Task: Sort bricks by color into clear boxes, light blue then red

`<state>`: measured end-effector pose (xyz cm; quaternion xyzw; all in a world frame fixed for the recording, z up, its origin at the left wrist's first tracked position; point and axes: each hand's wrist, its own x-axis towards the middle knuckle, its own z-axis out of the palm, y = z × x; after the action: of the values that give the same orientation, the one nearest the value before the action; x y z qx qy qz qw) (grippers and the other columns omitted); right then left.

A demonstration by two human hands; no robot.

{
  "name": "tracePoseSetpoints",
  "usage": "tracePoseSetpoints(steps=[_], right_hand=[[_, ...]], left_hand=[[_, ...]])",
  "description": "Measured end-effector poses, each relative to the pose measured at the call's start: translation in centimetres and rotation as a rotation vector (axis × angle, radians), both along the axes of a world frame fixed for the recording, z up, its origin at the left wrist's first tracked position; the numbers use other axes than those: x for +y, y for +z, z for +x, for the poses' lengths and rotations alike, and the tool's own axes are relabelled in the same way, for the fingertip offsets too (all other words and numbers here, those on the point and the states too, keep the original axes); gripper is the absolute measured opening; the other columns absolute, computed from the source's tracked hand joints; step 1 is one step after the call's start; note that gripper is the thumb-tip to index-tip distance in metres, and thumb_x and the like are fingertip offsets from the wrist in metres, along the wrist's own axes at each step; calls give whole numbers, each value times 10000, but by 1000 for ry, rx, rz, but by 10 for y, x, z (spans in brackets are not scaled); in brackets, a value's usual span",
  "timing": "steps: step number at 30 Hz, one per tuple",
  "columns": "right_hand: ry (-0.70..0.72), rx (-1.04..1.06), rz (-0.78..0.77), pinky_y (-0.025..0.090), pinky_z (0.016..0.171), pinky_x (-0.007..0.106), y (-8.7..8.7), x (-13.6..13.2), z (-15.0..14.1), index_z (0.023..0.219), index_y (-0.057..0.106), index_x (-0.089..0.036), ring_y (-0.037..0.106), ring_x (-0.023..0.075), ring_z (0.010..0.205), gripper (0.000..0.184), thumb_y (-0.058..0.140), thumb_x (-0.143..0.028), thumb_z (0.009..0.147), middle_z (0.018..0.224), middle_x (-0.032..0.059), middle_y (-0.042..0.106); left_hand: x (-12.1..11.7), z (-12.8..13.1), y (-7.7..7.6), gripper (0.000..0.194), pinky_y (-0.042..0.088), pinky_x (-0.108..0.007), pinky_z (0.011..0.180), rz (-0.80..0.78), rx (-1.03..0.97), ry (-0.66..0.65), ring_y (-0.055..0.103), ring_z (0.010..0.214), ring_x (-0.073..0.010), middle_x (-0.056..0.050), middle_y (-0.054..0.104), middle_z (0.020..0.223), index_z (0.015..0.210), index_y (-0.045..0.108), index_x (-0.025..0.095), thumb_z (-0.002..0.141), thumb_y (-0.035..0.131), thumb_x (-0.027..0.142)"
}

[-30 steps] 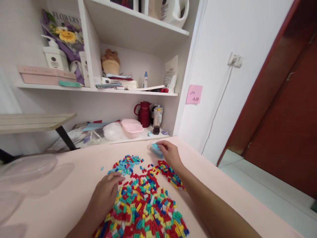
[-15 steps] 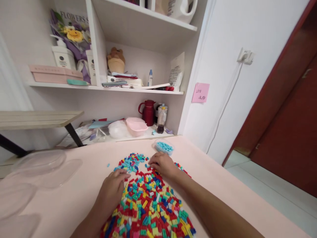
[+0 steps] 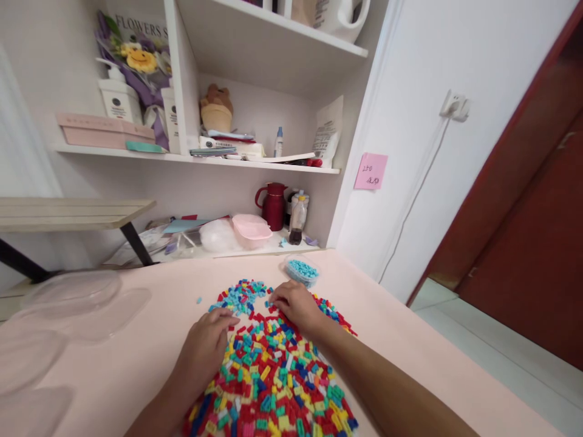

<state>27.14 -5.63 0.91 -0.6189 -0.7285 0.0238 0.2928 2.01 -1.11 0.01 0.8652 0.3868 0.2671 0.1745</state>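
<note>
Perhaps a sideways sweep by the right hand (image 3: 298,305) risked knocking bricks (image 3: 276,370) into the mostly blue pile (image 3: 241,298). I couldn't tell its grip, nor the left hand's (image 3: 207,338).

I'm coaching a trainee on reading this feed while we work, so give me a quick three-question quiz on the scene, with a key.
1. True or false: the clear tub holds light blue pieces.
2. Multiple choice: which of these lies spread over the pink tabletop?
A) a red jug
B) multicolored loose pieces
C) a white pump bottle
3. Short answer: which of the person's hands is nearer to the tub?

Key:
1. True.
2. B.
3. The right hand; the left hand is farther off, on the other side of the scattered pieces from it.
</note>
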Motion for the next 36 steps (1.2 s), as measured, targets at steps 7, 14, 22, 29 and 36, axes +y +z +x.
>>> tracePoseSetpoints(steps=[7,14,22,29,36], right_hand=[[-41,4,89,396,914,335,4,0,-5,907,738,-246,611,204,970,156,603,-176,873,965,24,734],[-272,-41,313,374,931,381,22,-3,33,968,731,-259,585,235,1024,177,567,-226,911,1060,57,710],[-518,112,367,408,935,427,15,-5,69,969,737,-236,590,260,1027,211,547,-258,880,1041,73,703],[-224,311,407,487,847,357,23,-5,37,991,718,-214,639,214,911,247,488,-240,907,995,67,712],[225,-198,165,417,891,355,10,-12,-26,1253,621,-296,586,219,1033,411,518,-105,903,1135,70,662]], left_hand=[[3,0,-3,407,497,-393,972,20,20,6,637,1101,-217,-57,704,1159,974,773,252,808,424,122],[6,-1,-9,417,493,-411,985,51,43,-7,633,1112,-229,-73,698,1169,1007,767,232,833,397,150],[4,0,-6,427,493,-394,977,31,62,-3,628,1114,-217,-64,690,1182,1023,764,242,845,389,138],[1,0,-4,424,475,-391,997,15,64,6,614,1138,-216,-65,681,1203,1028,760,234,842,401,106],[-4,1,0,450,463,-391,998,7,73,12,601,1147,-211,-67,672,1217,1069,748,239,838,401,69]])
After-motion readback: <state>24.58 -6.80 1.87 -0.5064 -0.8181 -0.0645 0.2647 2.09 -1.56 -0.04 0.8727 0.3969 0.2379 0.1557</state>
